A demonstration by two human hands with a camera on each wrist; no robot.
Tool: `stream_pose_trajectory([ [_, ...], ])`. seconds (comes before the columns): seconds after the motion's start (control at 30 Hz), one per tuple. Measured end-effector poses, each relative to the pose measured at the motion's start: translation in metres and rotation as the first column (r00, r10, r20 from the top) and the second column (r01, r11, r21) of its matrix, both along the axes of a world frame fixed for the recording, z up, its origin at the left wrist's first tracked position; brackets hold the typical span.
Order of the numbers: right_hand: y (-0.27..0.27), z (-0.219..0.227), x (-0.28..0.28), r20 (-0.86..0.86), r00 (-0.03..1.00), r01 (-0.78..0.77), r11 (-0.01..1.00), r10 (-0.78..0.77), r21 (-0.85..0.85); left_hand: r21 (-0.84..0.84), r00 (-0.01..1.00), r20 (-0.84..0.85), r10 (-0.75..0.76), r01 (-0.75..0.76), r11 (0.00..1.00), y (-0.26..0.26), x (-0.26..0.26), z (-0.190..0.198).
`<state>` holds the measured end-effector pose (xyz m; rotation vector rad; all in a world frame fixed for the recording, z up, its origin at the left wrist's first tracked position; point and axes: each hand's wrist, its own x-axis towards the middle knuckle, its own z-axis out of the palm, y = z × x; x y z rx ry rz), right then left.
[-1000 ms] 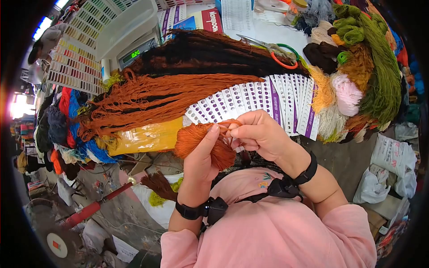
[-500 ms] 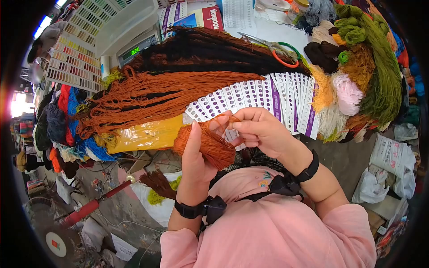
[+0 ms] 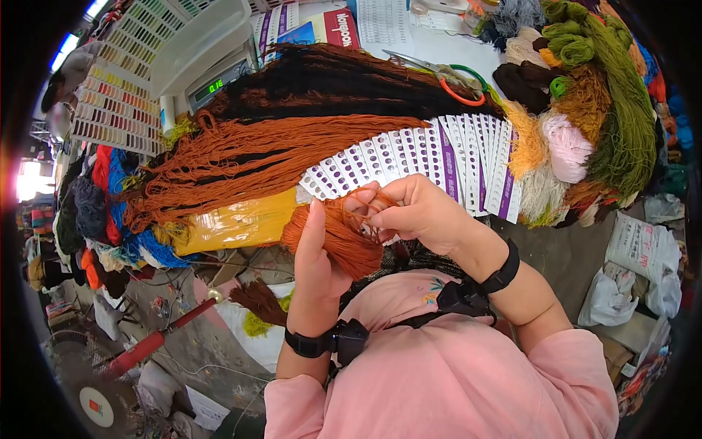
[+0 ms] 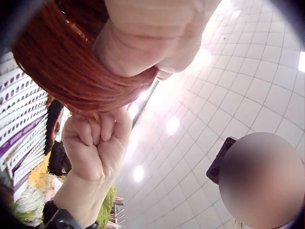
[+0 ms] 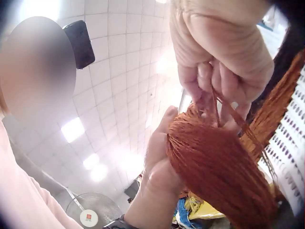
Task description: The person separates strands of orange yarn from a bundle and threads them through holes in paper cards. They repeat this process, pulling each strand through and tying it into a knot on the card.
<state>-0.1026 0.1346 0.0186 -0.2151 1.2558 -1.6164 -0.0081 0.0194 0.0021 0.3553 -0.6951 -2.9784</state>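
My left hand [image 3: 314, 267] grips a rust-orange skein of thread [image 3: 349, 245], its thumb up along the near side. At the skein's end, my right hand [image 3: 424, 219] pinches loose strands between curled fingers. In the right wrist view, thin strands [image 5: 231, 112] run from those fingers down past the bunched skein [image 5: 214, 167]. The left wrist view shows the right hand [image 4: 95, 145] with fingers folded in against the skein's lower edge [image 4: 81, 71].
Long rust hanks [image 3: 212, 157] and darker hanks [image 3: 322, 84] lie across the table beside fanned punched cards [image 3: 380, 161]. Scissors [image 3: 457, 88], a scale with a tray [image 3: 205, 55] and coloured hanks [image 3: 614, 117] surround them. A fan [image 3: 95, 406] stands at lower left.
My right fingers shift at the strands, first drawing back from the left thumb, then working close by the skein's end. The left hand keeps its hold. The scale reading drops from 0.20 to 0.16.
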Motion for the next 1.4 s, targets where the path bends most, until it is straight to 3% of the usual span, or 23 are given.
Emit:
stream_pose_trajectory([
  [0.1,0.001,-0.005,0.0,0.053,0.999,0.002,0.999,0.0,-0.034,0.005,1.0,-0.01,0.001,-0.001,1.0,0.0,0.001,0.001],
  [0.2,0.007,-0.009,-0.005,0.11,0.993,-0.044,0.998,0.048,-0.04,-0.186,0.991,0.116,0.069,-0.046,0.981,0.0,0.008,-0.007],
  [0.33,0.006,-0.008,-0.004,0.127,0.991,-0.038,0.996,0.048,-0.075,-0.101,0.974,0.212,0.076,-0.055,0.993,0.002,0.009,-0.012],
  [0.67,0.005,-0.009,-0.002,0.093,0.996,-0.009,0.997,0.016,-0.071,-0.079,0.989,0.146,0.012,-0.001,0.997,0.001,0.011,-0.013],
  [0.87,0.012,-0.022,-0.007,0.269,0.958,-0.006,0.944,0.1,-0.33,-0.083,0.996,0.083,0.027,-0.02,0.996,0.0,0.014,-0.008],
  [0.93,0.015,-0.016,-0.008,0.276,0.95,-0.049,0.946,0.144,-0.321,-0.084,1.0,0.014,-0.02,0.022,0.996,-0.005,0.017,-0.017],
  [1.07,0.015,-0.012,-0.007,0.211,0.969,-0.067,0.961,0.126,-0.268,-0.002,0.998,0.029,0.06,-0.06,0.998,0.0,0.011,-0.002],
  [1.17,0.014,-0.012,-0.009,0.327,0.943,0.0,0.983,0.061,-0.183,0.026,0.998,0.007,0.062,-0.062,0.998,-0.001,0.012,-0.005],
  [1.33,0.007,-0.001,-0.003,0.062,0.996,-0.057,0.998,0.056,0.004,0.022,0.998,0.03,0.05,-0.051,0.998,0.0,0.007,-0.005],
  [1.4,0.006,-0.003,-0.003,-0.015,0.997,-0.081,0.996,0.081,0.022,-0.013,0.998,-0.057,-0.036,0.036,0.999,-0.004,0.007,-0.013],
])
